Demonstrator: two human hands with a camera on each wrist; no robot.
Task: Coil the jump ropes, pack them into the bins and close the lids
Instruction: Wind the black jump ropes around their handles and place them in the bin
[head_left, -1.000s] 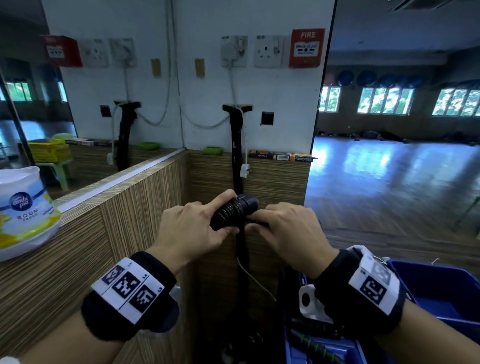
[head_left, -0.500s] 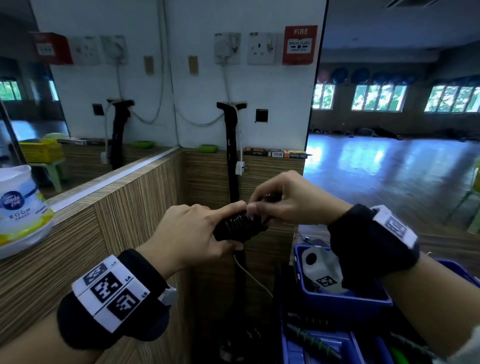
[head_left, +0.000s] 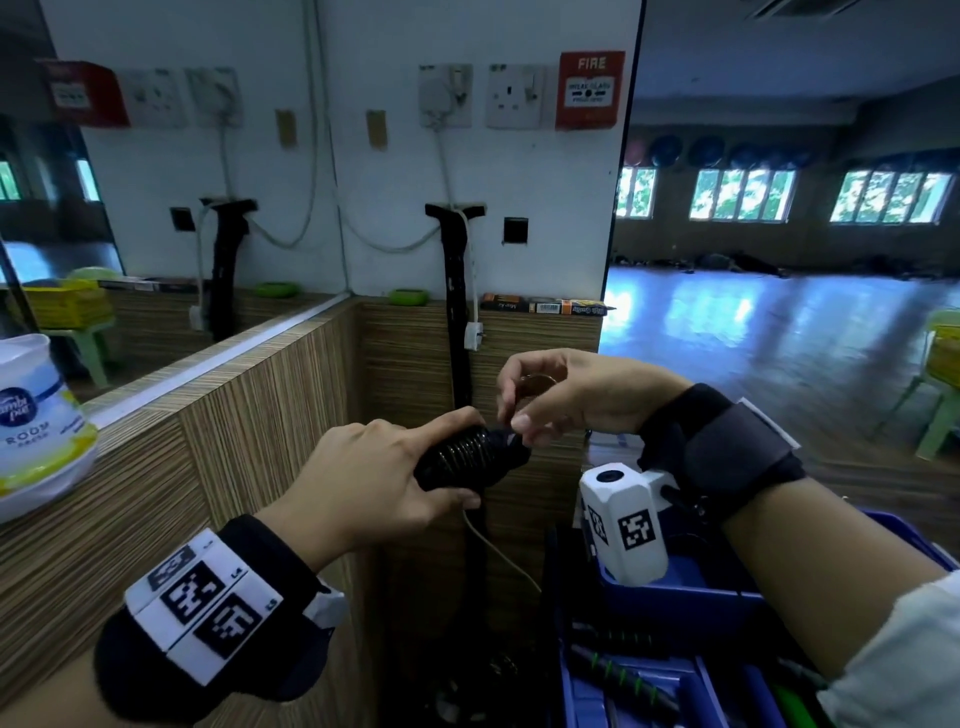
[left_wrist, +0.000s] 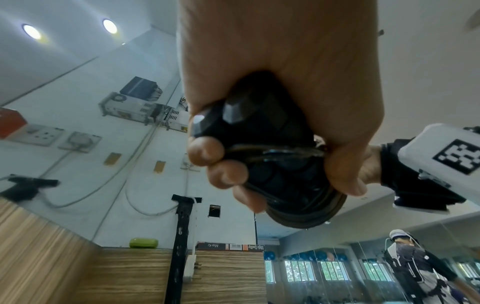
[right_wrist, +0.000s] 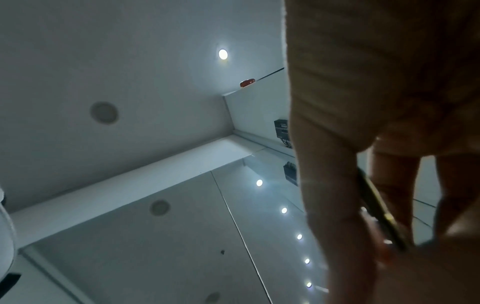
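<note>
A black jump-rope handle bundle (head_left: 467, 457) with rope wound in tight turns is held chest-high in front of the wooden partition. My left hand (head_left: 374, 478) grips it, forefinger laid along the top; in the left wrist view the fingers (left_wrist: 206, 153) curl round the black handles (left_wrist: 259, 123), and a dark rope coil (left_wrist: 306, 218) hangs below them. My right hand (head_left: 566, 400) is just above the bundle's right tip, pinching a small brownish rope loop (head_left: 537, 382). A thin rope strand (right_wrist: 376, 205) runs between the right fingers (right_wrist: 335, 185). Blue bins (head_left: 691, 597) stand open at lower right.
A lower blue bin (head_left: 576, 696) holds a black-and-green rope handle (head_left: 618, 675). The wooden partition ledge (head_left: 208, 441) runs along the left with a white air-freshener tub (head_left: 36, 415) on it. A black post (head_left: 457, 322) and a white cable (head_left: 498, 551) stand behind the hands. Open gym floor (head_left: 779, 338) lies to the right.
My right hand has lifted from beside the bundle to above its tip and turned its wrist over, carrying the rope loop. The left hand keeps the same grip, slightly lower.
</note>
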